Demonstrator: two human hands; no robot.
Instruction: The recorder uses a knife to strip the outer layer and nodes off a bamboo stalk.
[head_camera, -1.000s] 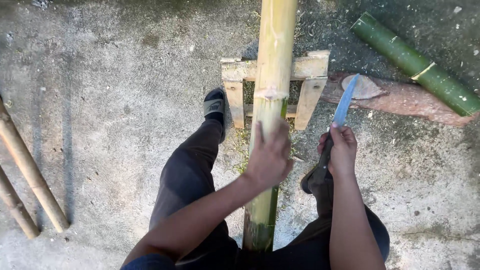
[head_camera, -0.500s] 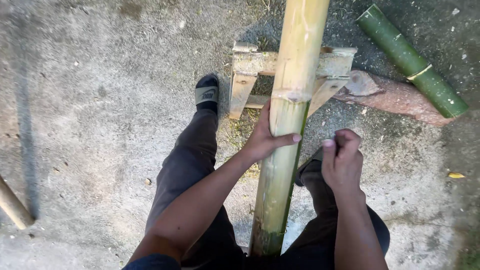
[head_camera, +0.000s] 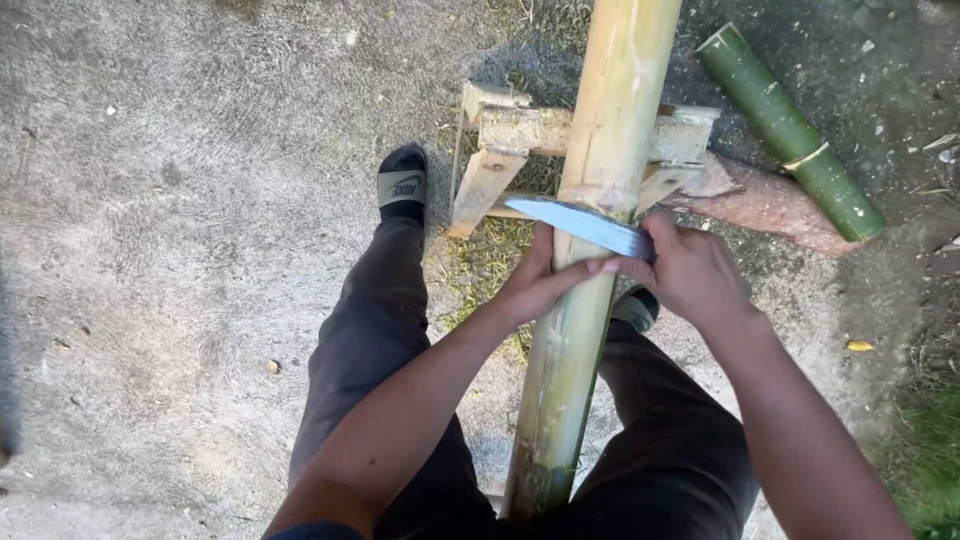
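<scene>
- Landmark: yellow bamboo pole (head_camera: 600, 240), running from between the person's legs up and away, resting on a wooden stand (head_camera: 500, 150).
- Left hand (head_camera: 545, 285): grip wrapped partly round the pole's left side just below the stand, fingers (head_camera: 575, 275) curled across the front of the pole, palm against it. Closed on the pole.
- Right hand (head_camera: 690, 270): just right of the pole, grip closed tight round a knife handle; handle itself hidden inside the fist.
- Knife blade (head_camera: 585, 222): grey, curved, lying crosswise over the pole just above the left hand, tip pointing left past the pole's left edge. Looks to be touching the pole surface; exact contact hard to tell.
- Green bamboo piece (head_camera: 790, 130): on the ground well right of the pole, tilted, yellow band near its lower end.
- Reddish stone slab (head_camera: 760, 205): between the pole and the green piece, by the stand's right end.
- Sandalled foot (head_camera: 402, 185): left of the pole, near the stand, on concrete ground (head_camera: 180, 250).
</scene>
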